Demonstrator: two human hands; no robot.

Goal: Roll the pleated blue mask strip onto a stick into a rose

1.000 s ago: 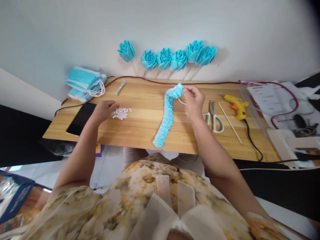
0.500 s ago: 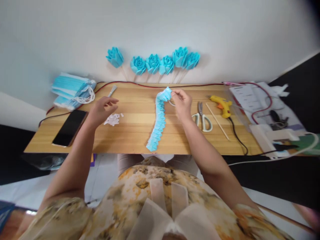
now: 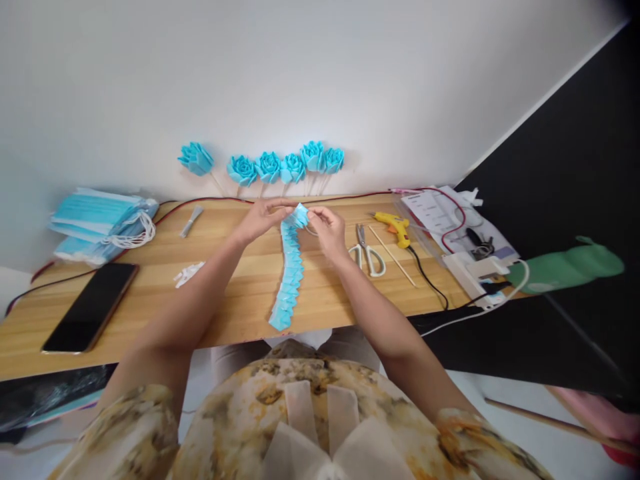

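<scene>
A long strip of folded light-blue petals (image 3: 290,280) runs from the table's front edge toward the back, its far end curled over and slightly raised. My right hand (image 3: 327,233) pinches that far end from the right. From the left, my left hand (image 3: 265,220) has its thumb and fingers closed on the same end. Just right of my right hand lie scissors with white handles (image 3: 367,252). Small white paper scraps (image 3: 189,273) lie beside my left forearm, which partly hides them.
Several blue flowers on sticks (image 3: 269,167) stand along the wall. Face masks (image 3: 103,223), a phone (image 3: 91,308) and a small brush-like item (image 3: 191,221) lie left. Right are a wooden stick (image 3: 393,257), yellow glue gun (image 3: 393,228), papers (image 3: 435,217), power strip (image 3: 467,279) and green pouch (image 3: 570,268).
My left hand has moved right, from above the paper scraps to the far end of the petal strip. My right hand keeps its pinch there. The camera view has shifted.
</scene>
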